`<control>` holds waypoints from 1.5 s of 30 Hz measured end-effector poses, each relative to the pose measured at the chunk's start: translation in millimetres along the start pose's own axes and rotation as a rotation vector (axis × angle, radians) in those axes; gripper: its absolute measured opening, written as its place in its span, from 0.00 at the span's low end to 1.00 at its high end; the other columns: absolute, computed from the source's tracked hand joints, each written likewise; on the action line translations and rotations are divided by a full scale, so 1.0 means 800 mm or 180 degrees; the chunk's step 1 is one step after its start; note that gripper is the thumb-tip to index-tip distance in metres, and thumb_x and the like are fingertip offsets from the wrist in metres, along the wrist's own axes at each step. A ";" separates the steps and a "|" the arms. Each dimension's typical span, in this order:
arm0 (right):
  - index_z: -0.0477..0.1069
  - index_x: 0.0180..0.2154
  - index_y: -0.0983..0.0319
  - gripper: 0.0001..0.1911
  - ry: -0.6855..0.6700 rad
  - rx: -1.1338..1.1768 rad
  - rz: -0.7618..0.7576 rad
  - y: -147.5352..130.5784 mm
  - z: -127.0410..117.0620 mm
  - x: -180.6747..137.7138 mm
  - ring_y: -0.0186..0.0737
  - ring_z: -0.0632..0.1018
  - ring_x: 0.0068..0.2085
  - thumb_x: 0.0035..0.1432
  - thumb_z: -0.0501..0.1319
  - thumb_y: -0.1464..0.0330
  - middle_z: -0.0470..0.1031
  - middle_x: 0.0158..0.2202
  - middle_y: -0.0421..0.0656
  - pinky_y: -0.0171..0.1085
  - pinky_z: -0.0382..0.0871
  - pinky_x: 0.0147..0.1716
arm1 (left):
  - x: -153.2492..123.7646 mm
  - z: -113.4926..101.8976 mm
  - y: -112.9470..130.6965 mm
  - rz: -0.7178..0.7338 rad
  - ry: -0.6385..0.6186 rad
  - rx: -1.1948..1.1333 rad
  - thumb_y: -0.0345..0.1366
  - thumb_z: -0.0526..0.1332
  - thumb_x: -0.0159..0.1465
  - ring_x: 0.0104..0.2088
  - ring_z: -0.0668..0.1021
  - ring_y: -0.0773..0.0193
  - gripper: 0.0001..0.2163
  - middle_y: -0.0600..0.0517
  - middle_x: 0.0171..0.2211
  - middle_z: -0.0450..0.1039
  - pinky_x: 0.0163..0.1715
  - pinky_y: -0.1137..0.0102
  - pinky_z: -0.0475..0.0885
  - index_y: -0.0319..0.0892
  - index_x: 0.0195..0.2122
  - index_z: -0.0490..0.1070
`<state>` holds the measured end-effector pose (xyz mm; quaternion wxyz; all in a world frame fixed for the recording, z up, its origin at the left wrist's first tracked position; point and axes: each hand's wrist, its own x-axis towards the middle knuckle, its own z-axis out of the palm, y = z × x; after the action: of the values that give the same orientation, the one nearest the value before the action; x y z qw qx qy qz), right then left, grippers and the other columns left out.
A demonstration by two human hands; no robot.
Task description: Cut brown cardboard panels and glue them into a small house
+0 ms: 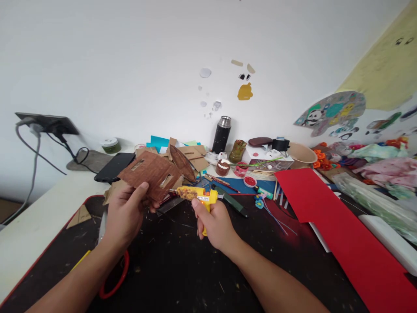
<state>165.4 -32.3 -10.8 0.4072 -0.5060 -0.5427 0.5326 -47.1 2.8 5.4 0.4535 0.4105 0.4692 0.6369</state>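
My left hand (pixel 128 208) pinches a brown painted cardboard panel (pixel 151 171) by its lower edge, thumb on the near face. Two cut-out openings show in the panel, which is raised above the dark mat. Wrapped round the handle of a yellow hot glue gun (pixel 198 195) is my right hand (pixel 216 221). The gun's nozzle points left and is at the panel's right edge; whether it touches cannot be made out. Brown stains cover the front of the gun. Partly hidden under my left forearm lie scissors with a red handle (pixel 117 278).
Behind the panel are cardboard scraps (pixel 195 158) and a black phone (pixel 114 167). A black flask (pixel 222 134), paint pots (pixel 223 167) and a dark green cutter (pixel 233 202) stand or lie further back. Red card (pixel 325 217) covers the right side; a power strip (pixel 48 123) is at left.
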 end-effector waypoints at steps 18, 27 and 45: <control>0.63 0.22 0.55 0.37 0.0031 0.0011 0.0003 0.003 0.001 0.001 0.34 0.69 0.14 0.60 0.56 0.30 0.63 0.11 0.36 0.33 0.59 0.16 | -0.001 0.000 -0.001 -0.0047 -0.0014 -0.0039 0.45 0.71 0.59 0.18 0.75 0.62 0.10 0.56 0.23 0.76 0.16 0.68 0.70 0.48 0.35 0.74; 0.63 0.22 0.56 0.38 0.0121 0.0194 -0.0009 -0.007 -0.003 0.001 0.33 0.68 0.13 0.56 0.58 0.28 0.63 0.11 0.36 0.32 0.60 0.15 | -0.001 -0.002 -0.002 -0.0077 -0.0040 -0.0039 0.46 0.71 0.59 0.19 0.75 0.63 0.12 0.57 0.23 0.76 0.16 0.69 0.69 0.45 0.38 0.75; 0.63 0.21 0.56 0.40 0.0088 0.0154 0.0009 -0.002 -0.001 0.002 0.33 0.68 0.13 0.54 0.57 0.26 0.63 0.11 0.36 0.32 0.61 0.15 | -0.001 0.001 0.001 -0.0066 -0.0016 -0.0182 0.45 0.74 0.56 0.18 0.76 0.62 0.15 0.55 0.22 0.77 0.16 0.70 0.69 0.42 0.36 0.75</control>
<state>165.7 -30.7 -9.2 0.4261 -0.5040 -0.5232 0.5391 -46.4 1.6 6.6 0.4729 0.3941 0.4539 0.6442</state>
